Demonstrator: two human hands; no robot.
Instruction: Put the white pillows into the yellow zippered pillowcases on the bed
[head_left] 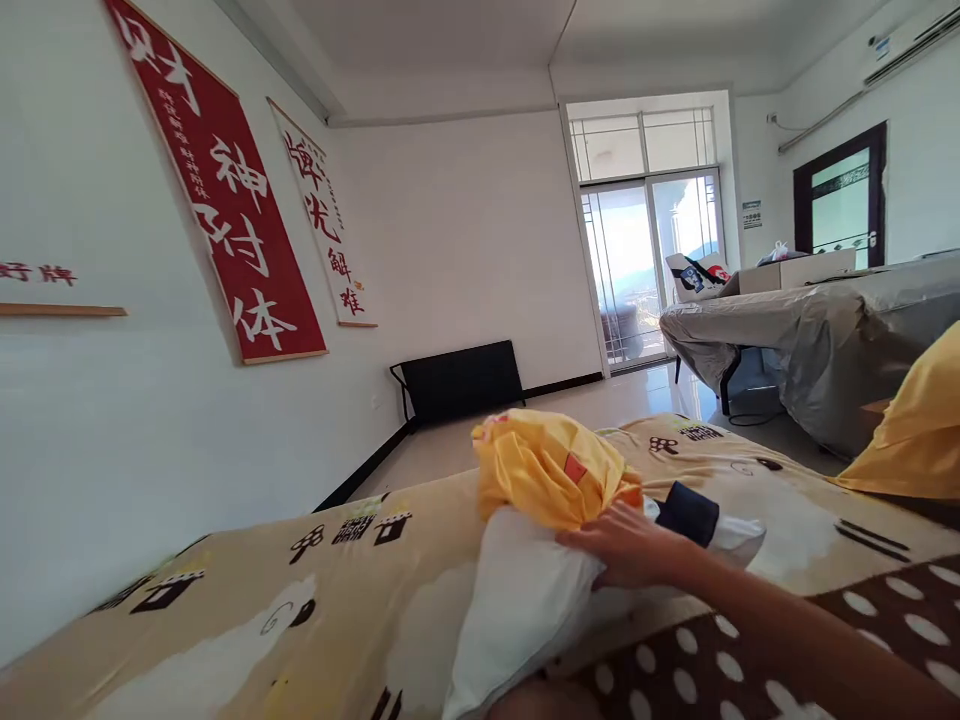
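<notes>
My right hand (626, 545) reaches in from the lower right, its fingers closed on the edge of a bunched yellow pillowcase (551, 460) with small red patches. The pillowcase covers the far end of a white pillow (525, 600); the rest of the pillow is bare and slopes toward me. A dark navy piece of cloth (686, 512) lies just behind my right wrist. At the bottom edge a dim skin-toned patch shows under the pillow; whether it is my left hand I cannot make out, and no left fingers show.
Beneath the pillow is a beige bed cover (247, 590) with sheep prints, beside a brown polka-dot cloth (682, 660). More yellow fabric (911, 430) lies at the right. Farther back stand a plastic-covered table (795, 330) and a black folded frame (461, 385) by the wall.
</notes>
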